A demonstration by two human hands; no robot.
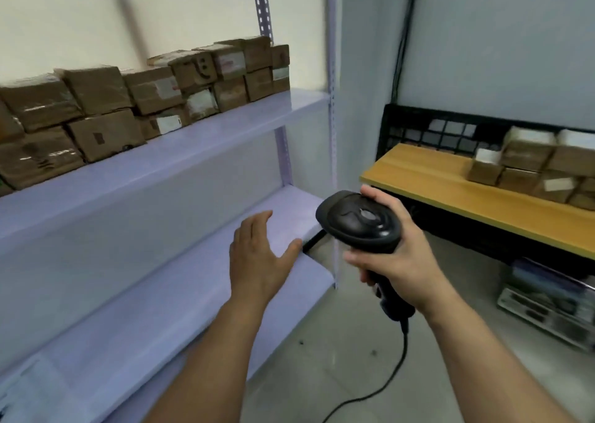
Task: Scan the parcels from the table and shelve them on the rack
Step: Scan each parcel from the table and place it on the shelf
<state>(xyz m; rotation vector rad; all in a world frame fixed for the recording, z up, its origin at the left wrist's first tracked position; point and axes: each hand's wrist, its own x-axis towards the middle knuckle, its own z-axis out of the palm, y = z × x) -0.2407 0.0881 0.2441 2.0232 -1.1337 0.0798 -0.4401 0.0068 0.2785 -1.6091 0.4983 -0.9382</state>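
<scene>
head view | left hand (260, 255) fingers straight, empty, over the rack's (225, 123) lower shelf | right hand (397, 258) clamped round black scanner (360, 219) | shelved parcels (145, 100) up-left of left hand | table parcels (531, 165) on table (434, 178), up-right of right hand

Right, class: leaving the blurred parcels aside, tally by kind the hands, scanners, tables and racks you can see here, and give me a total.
hands: 2 (left hand, right hand)
scanner: 1
table: 1
rack: 1
Total: 5
</scene>
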